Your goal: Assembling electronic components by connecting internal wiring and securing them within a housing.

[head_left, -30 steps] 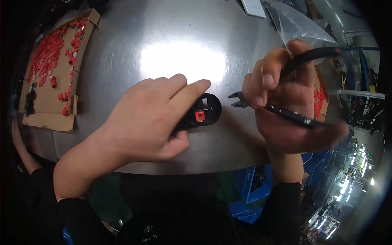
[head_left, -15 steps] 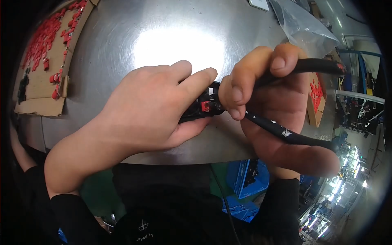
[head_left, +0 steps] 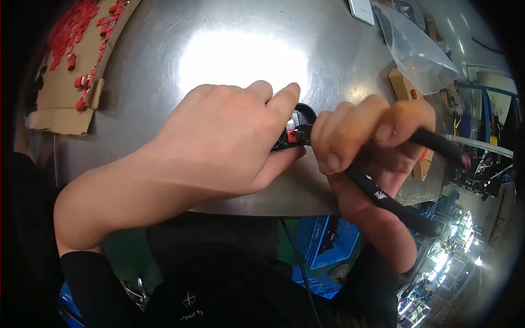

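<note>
My left hand (head_left: pixel 229 136) is closed around a black plastic housing (head_left: pixel 307 112), holding it just over the metal table. Inside the housing a small red part (head_left: pixel 292 135) shows, beside a white piece; the rest is hidden by my fingers. In my right hand (head_left: pixel 374 134) is a pair of pliers with black handles (head_left: pixel 383 201), its grips splayed apart behind my curled fingers. The head of the pliers reaches the housing close to the red part. Whether the jaws bite on it I cannot tell.
At the far left lies a cardboard tray (head_left: pixel 63 117) with many red parts (head_left: pixel 71 33). Another cardboard box (head_left: pixel 403 87) and a clear plastic bag (head_left: pixel 418 52) are on the right, near a white phone (head_left: pixel 362 11). Below the table edge stands a blue crate (head_left: pixel 311 246).
Both hands have shifted a little to the right with the housing. My right hand has turned, so the pliers' handles point lower and are closer together. The view has also shifted slightly.
</note>
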### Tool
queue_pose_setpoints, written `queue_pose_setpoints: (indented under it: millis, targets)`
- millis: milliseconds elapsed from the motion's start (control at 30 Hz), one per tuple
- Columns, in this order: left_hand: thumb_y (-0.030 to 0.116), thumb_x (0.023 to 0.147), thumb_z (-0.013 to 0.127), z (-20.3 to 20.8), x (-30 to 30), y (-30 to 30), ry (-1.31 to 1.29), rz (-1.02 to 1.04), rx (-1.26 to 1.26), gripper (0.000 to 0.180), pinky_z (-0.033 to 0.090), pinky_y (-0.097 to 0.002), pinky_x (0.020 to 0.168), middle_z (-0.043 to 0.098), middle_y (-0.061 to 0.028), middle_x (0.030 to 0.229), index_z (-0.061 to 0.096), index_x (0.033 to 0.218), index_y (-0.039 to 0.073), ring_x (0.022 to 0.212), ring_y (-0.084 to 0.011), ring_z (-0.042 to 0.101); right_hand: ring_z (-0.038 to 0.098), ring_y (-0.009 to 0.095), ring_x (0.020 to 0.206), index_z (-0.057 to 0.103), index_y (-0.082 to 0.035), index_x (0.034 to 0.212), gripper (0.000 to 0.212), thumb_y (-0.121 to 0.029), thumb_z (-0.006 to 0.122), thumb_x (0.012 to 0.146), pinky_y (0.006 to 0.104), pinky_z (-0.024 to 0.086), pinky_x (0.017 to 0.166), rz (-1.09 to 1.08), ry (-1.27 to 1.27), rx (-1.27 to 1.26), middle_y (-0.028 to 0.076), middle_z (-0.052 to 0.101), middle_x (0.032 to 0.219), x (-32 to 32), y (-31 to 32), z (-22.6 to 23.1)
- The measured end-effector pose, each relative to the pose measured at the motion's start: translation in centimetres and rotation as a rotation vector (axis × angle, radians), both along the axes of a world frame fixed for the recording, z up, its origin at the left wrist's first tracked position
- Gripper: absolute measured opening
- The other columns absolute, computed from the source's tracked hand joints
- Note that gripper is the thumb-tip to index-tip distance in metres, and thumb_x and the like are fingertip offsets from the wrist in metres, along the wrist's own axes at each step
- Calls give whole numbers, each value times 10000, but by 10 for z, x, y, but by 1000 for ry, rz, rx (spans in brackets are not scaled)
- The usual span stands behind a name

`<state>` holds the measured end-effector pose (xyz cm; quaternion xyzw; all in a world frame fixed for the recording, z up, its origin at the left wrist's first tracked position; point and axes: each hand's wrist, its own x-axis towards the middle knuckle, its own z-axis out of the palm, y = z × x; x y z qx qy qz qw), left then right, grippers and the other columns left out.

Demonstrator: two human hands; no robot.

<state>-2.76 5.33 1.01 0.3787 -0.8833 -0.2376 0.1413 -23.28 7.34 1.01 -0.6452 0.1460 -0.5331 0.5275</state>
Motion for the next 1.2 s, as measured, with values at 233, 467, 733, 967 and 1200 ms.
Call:
queue_pose_setpoints:
  millis: [233,467,733,967,1200]
  targets:
    - [374,872,760,-5,4,-6,94,-59,-60,534,589,-449,679,691,-172,884,648,1218,-18,751,-370,723,506,164,730,393,-144,1188,905,-749,859,701,325,417,698,20,43,27,67,552,899,-3,1,10]
    - [330,833,790,-4,3,-1,54,-65,-34,665,530,-430,656,629,-126,894,610,1402,35,750,-326,663,508,165,732,391,-156,1155,869,-757,841,718,321,422,691,-14,56,20,74,558,890,5,8,13]
    - [341,829,799,-6,3,7,14,-65,-155,725,527,-406,705,604,-112,945,571,1443,29,791,-297,654,475,123,672,425,-161,1197,907,-838,774,706,279,386,623,-70,5,152,21,539,859,10,9,16]
    - [338,846,785,-3,2,7,-2,-50,-101,715,531,-406,713,609,-111,945,566,1445,16,794,-299,658,471,127,665,406,-155,1197,925,-856,750,701,288,387,633,-27,92,57,22,542,872,4,5,15]
    - [348,867,774,0,4,7,-31,-13,24,714,538,-425,690,624,-133,931,557,1446,-8,780,-315,671,490,154,680,381,-122,1191,911,-805,773,735,296,417,644,-38,51,-55,69,555,886,10,5,1]
